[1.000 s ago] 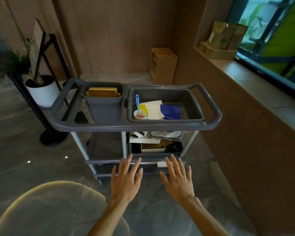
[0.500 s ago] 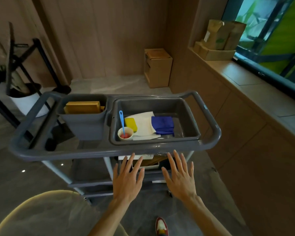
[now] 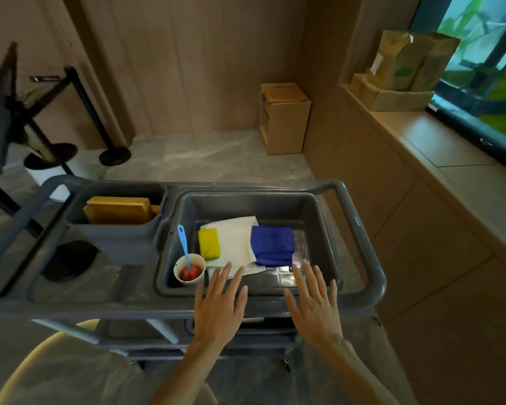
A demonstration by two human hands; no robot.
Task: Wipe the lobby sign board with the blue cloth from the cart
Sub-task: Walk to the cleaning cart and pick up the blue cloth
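A folded blue cloth [image 3: 272,245] lies in the right tub [image 3: 319,217] on top of a grey cart [image 3: 365,252], partly over a white cloth [image 3: 235,238]. My left hand [image 3: 218,306] hovers flat over the tub's near rim, fingers spread, holding nothing. My right hand [image 3: 314,304] is beside it, also spread and empty, its fingertips just short of the blue cloth. At the far left stands a dark sign board on a black stand [image 3: 5,106], seen edge-on and blurred.
The tub also holds a yellow sponge [image 3: 209,243] and a paper cup [image 3: 189,270] with a blue-handled tool. A left bin [image 3: 114,229] holds brown blocks. A cardboard box [image 3: 284,121] stands against the back wall, and a wooden ledge [image 3: 421,135] with paper bags runs along the right.
The cart has come much closer in view. Both hands have gone from below the cart's top to over the near rim of the tub, still spread and empty.
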